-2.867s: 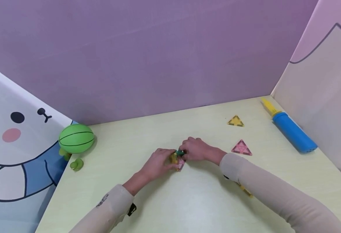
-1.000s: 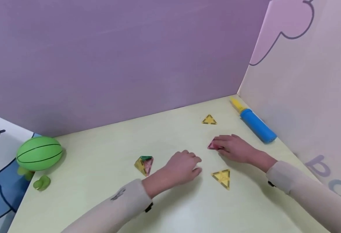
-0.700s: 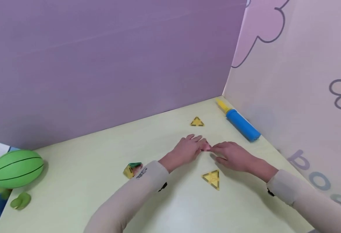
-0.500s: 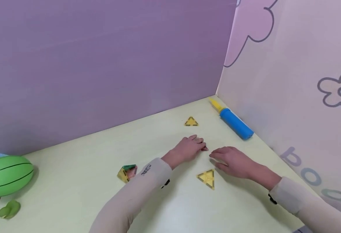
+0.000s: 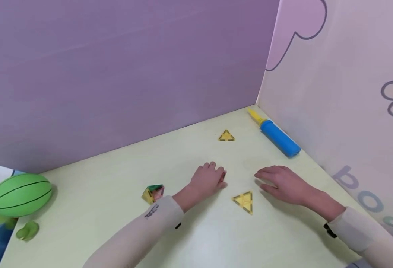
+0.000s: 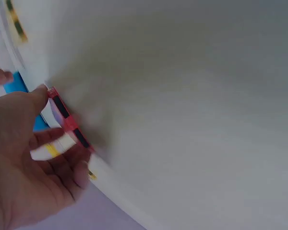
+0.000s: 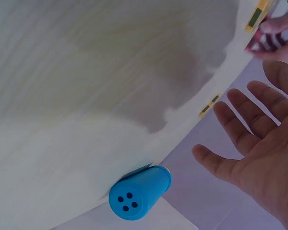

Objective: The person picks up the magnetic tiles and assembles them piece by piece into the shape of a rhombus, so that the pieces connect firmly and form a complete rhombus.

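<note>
Left hand [image 5: 207, 179] clamped on pink tile [image 6: 69, 123], thumb and fingers at edges. Right hand [image 5: 285, 185] at its 3 o'clock, fingers apart, holding nothing. Joined tiles [image 5: 154, 193] near 9 o'clock, left sleeve [image 5: 165, 209] just beside: best lift sleeve clear, grip lightly, leave one edge uncovered.

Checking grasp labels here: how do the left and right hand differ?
- Grip: the left hand pinches a pink tile; the right hand holds nothing.
- Fingers: the left hand's are curled in; the right hand's are loosely extended and spread.
- Place: the left hand is nearer the tile cluster, the right nearer the pump.
Shared: both bare, in light sleeves.
</note>
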Available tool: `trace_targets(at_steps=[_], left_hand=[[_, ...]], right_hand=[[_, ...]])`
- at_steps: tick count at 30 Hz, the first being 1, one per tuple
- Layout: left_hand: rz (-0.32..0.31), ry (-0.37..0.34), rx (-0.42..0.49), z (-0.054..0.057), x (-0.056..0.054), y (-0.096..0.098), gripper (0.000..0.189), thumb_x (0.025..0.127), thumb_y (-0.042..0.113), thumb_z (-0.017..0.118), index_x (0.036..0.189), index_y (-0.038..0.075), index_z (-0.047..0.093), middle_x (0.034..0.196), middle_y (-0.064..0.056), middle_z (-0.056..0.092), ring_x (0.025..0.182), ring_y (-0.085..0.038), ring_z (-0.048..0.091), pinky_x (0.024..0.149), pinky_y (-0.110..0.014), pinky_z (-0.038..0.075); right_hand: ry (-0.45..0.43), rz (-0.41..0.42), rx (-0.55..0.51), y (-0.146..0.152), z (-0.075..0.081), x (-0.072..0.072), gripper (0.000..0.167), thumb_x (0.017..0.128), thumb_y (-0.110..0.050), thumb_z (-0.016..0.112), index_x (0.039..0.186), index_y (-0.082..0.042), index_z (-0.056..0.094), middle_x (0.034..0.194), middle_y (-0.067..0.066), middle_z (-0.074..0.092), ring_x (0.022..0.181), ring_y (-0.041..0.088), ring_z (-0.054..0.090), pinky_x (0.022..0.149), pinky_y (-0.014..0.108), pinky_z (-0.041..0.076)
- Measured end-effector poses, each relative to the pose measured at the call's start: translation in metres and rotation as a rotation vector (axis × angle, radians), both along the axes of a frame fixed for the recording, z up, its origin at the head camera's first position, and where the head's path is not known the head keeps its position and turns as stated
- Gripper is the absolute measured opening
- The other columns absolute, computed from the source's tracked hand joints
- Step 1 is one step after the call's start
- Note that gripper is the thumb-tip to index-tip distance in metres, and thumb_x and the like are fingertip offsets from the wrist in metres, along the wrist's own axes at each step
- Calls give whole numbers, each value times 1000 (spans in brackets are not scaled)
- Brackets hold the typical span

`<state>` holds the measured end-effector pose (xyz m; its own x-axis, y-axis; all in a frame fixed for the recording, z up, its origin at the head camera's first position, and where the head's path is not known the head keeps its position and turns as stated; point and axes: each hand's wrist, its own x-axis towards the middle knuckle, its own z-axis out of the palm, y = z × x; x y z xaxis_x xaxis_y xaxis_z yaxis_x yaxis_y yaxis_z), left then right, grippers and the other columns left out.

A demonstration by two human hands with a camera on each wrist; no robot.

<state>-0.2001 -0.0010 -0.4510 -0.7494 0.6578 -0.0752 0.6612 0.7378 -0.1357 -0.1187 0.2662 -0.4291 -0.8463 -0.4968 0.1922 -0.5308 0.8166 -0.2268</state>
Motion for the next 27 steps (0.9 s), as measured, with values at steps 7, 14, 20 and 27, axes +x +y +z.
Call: trace_targets(at_steps=[7, 14, 20, 27], left_hand=[[129, -57, 76, -2, 33, -13, 45, 97, 64, 49, 101, 20, 56, 92, -2, 59, 88, -22, 61, 68, -35, 51], [-131, -10, 131, 9, 45, -58, 44, 104, 53, 44, 134, 24, 56, 128, 0, 65, 121, -22, 58, 96, -40, 51], [-318, -95, 33, 18, 55, -93, 57, 103, 57, 41, 154, 30, 41, 163, 5, 35, 155, -28, 23, 116, -48, 38], [-297, -151, 0, 9, 57, -98, 58, 103, 60, 36, 155, 34, 38, 165, 3, 28, 156, -29, 16, 120, -48, 32]], right_hand=[[-21, -14, 4, 2, 0, 2, 36, 87, -17, 77, 122, -9, 70, 119, 6, 72, 110, 30, 67, 92, 54, 54], [1, -22, 19, -1, 4, 8, 38, 86, -18, 78, 122, -8, 70, 118, 6, 72, 110, 30, 67, 93, 53, 54], [55, -13, 77, -17, 8, 21, 32, 84, -18, 79, 115, -11, 74, 107, 2, 75, 99, 24, 70, 90, 52, 55], [54, -1, 124, -38, 5, 25, 27, 85, -23, 79, 111, -15, 75, 102, -2, 74, 94, 20, 69, 90, 50, 55]])
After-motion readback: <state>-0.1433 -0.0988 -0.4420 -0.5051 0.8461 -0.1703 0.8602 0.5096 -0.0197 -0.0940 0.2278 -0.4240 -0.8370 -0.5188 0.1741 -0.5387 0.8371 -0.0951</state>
